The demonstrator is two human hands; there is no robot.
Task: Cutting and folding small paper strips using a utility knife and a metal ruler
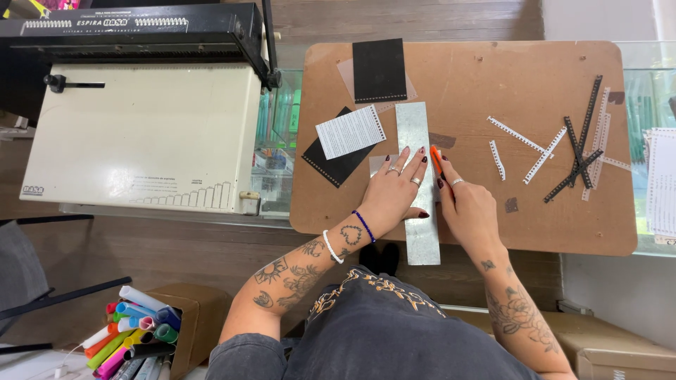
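Metal ruler point(417, 184): one, pinned by flat open left hand point(396, 188); right hand point(466, 208) grips one orange cutter point(436, 160); two black covers.

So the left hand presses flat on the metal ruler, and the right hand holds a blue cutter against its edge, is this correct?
Not quite: the cutter is orange, not blue, as the head view shows. The rest holds: the left hand presses flat on the metal ruler, and the right hand holds the cutter against its edge.
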